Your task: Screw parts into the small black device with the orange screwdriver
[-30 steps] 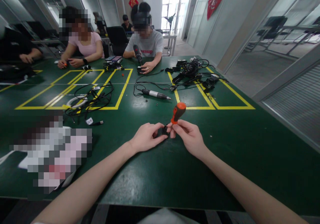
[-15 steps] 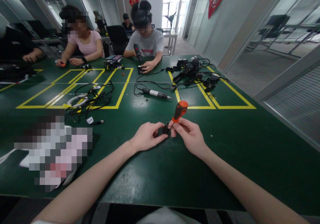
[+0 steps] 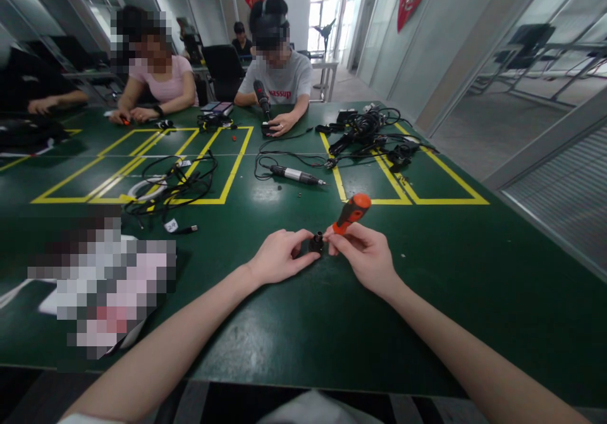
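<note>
Between the thumb and fingers of my left hand [image 3: 283, 256] is a small black cylindrical part [image 3: 316, 242], resting on the green table [image 3: 265, 342]. My right hand [image 3: 367, 256] pinches a screwdriver [image 3: 351, 213] with an orange and dark grey handle low down, near its shaft. The handle leans up to the right, and my fingers hide the shaft and tip. My right fingertips are just right of the black part; whether they touch it I cannot tell.
Ahead lies a silver-and-black electric screwdriver [image 3: 296, 175] with a cord. Tangled black cables [image 3: 365, 130] lie at the back right, and more cables [image 3: 190, 181] at the left. Across the table a co-worker [image 3: 279, 76] holds a power tool. A blurred-out item [image 3: 118, 291] lies near left.
The screwdriver has tipped over to the right, its handle leaning further. My right hand has shifted slightly right, away from the black part. My left hand keeps its hold.
</note>
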